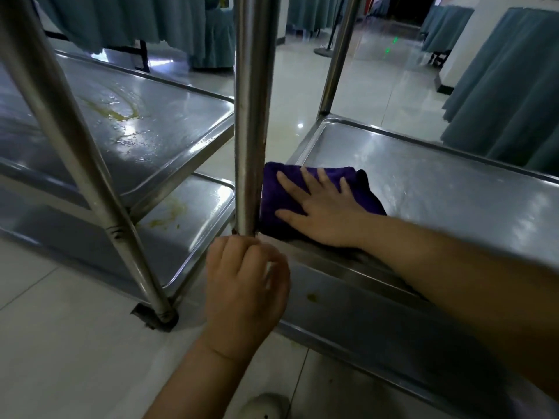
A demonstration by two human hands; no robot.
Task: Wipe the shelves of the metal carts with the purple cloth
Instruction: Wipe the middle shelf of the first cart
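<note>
A folded purple cloth [272,192] lies in the near left corner of the right cart's middle shelf [438,189]. My right hand [320,207] presses flat on the cloth with fingers spread and straight. My left hand [246,285] grips the corner of that shelf at the foot of the upright steel post [252,116], fingers curled around it. The left cart's middle shelf [169,116] carries yellow-green smears and droplets. Its lower shelf [193,213] shows another yellowish stain.
A slanted post of the left cart [75,152] ends in a caster [157,319] on the tiled floor. The right cart's bottom shelf [363,322] has a small yellow spot. Teal-skirted tables [508,95] stand around. My shoe tip [266,403] shows below.
</note>
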